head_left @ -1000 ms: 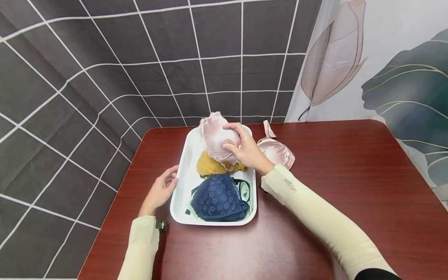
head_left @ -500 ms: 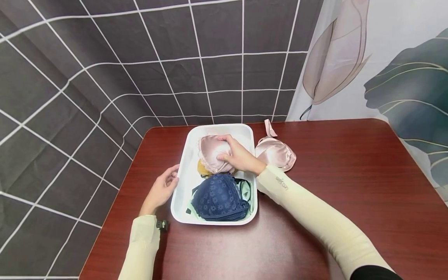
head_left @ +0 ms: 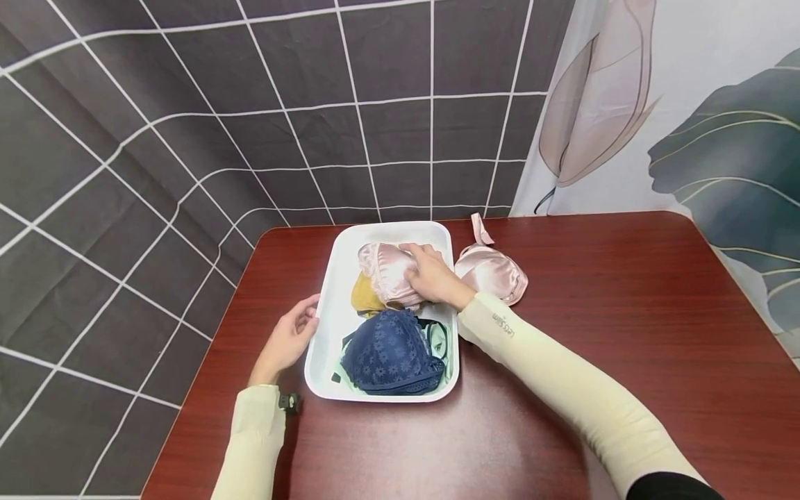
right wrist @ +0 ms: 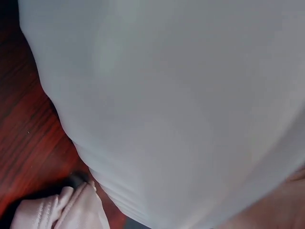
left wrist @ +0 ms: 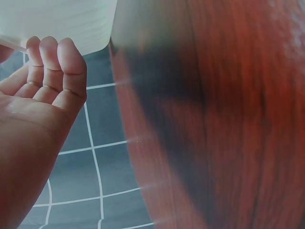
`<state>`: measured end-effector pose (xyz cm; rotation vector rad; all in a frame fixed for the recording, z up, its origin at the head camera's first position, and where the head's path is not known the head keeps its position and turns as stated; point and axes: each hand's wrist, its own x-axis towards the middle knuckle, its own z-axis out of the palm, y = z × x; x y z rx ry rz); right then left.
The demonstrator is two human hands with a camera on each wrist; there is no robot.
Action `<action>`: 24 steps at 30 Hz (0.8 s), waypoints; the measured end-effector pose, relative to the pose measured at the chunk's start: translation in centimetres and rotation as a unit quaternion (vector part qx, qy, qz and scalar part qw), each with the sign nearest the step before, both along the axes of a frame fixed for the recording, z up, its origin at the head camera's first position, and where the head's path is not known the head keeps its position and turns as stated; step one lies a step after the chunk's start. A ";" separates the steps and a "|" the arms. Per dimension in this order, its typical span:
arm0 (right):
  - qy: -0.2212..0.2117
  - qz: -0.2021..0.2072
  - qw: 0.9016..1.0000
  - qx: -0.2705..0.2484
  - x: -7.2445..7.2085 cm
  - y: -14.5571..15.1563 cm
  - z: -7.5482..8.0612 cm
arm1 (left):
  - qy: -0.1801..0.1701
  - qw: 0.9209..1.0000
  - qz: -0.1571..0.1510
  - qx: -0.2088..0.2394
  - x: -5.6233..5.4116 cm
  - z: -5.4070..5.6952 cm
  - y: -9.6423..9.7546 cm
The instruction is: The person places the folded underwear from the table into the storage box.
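Note:
My right hand (head_left: 432, 276) holds a pink satin bra (head_left: 389, 274) with a lace edge, which lies over a mustard-yellow bra (head_left: 365, 296) in the white tray (head_left: 317, 364). Nearer to me in that tray is a navy lace bra (head_left: 392, 353), over a pale green garment (head_left: 439, 342) that is mostly covered. A second pink satin cup (head_left: 490, 272) with a strap lies just outside, at the right; whether it joins the held bra is hidden by my arm. Relaxed fingertips of my left hand (left wrist: 45, 90) touch the tray's outer left wall.
The tray stands on a reddish-brown wooden table (head_left: 625, 312). Behind and to the left hangs a dark gridded curtain (head_left: 394, 125); a leaf-patterned one (head_left: 600, 104) hangs at the right. My pale sleeve (right wrist: 167, 105) fills most of the right wrist view.
The right hand has lowered the pink bra into the tray and turned it, so the satin outside now faces up instead of the inner cup. The left hand has stayed put.

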<state>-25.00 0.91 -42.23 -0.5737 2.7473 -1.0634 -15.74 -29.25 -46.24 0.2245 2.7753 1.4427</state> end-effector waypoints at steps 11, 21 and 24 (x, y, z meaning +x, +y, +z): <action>-0.033 -0.055 0.997 0.042 -0.2 -0.1 0.1 | -0.001 1.000 0.006 -0.004 0.0 0.1 0.1; 0.033 0.000 0.999 -0.013 0.1 -0.1 -0.3 | -0.006 1.000 0.005 -0.008 0.1 0.2 0.0; 0.046 0.041 0.997 -0.038 0.3 -0.1 -0.7 | -0.008 1.000 0.005 -0.006 0.3 0.6 0.2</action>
